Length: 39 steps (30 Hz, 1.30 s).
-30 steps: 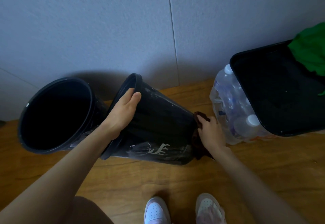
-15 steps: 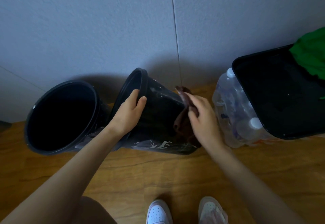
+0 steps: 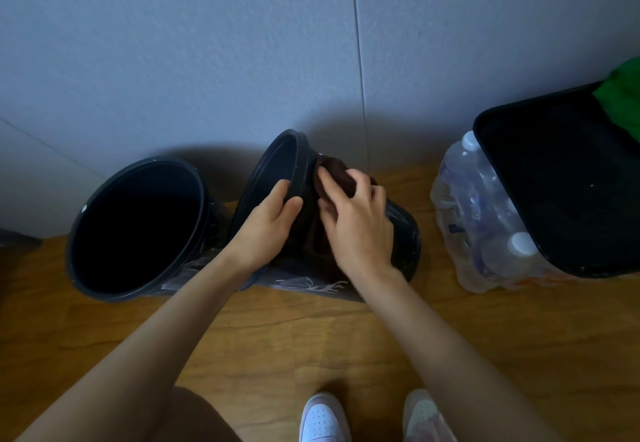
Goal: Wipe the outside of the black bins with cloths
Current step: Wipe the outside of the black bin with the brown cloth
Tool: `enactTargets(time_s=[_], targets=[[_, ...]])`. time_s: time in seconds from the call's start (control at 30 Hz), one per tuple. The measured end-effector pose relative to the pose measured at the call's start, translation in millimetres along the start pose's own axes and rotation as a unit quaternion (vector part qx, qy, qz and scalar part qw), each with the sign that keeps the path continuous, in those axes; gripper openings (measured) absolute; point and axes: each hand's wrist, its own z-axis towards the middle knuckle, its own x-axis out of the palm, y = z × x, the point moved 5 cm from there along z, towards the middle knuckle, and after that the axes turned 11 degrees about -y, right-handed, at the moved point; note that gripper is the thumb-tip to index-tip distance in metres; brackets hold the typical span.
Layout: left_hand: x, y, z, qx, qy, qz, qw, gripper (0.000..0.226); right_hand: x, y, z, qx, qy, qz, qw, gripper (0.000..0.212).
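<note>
A round black bin [image 3: 403, 233] lies tilted on its side on the wooden floor, mouth facing left and up. My left hand [image 3: 266, 230] grips its rim, thumb inside the mouth. My right hand [image 3: 356, 223] presses a dark brown cloth [image 3: 334, 173] against the bin's outer wall just below the rim. A second round black bin [image 3: 104, 258] leans at the left, mouth towards me. A third, rectangular black bin [image 3: 519, 247] stands at the right.
A shrink-wrapped pack of water bottles [image 3: 485, 233] sits between the tilted bin and the rectangular bin. A green cloth [image 3: 621, 98] hangs on that bin's far corner. A grey wall [image 3: 242, 43] runs close behind. My shoes [image 3: 323, 419] are at the bottom.
My right hand slid the brown cloth from the bin's base up along its side to just under the rim. The bin tipped more upright under my left hand.
</note>
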Motion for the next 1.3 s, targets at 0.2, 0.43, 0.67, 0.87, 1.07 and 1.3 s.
enactTargets(time_s=[0.2,0.43,0.67,0.87,1.07,1.3], targets=[[2,-1,-2,0.009,0.003,0.059,0.998,0.044,-2,-48,3,0.079,0.069,-0.059,0.993,0.049],[7,-3,-3,0.013,0.012,0.035,0.999,0.024,-15,14,-18,0.026,0.014,0.016,0.999,0.057],[1,0,-1,-0.006,0.011,0.009,1.0,0.025,0,3,3,0.009,0.029,-0.003,1.0,0.056],[-5,5,1,-0.021,0.004,0.002,1.0,0.019,11,-65,1,0.102,0.102,-0.067,0.987,0.049],[-3,3,1,-0.023,0.006,0.043,0.999,0.044,2,-53,-8,0.102,0.096,-0.08,0.987,0.056],[1,0,2,-0.023,0.007,0.023,0.999,0.018,-5,24,-11,-0.025,0.0,0.014,1.0,0.06]])
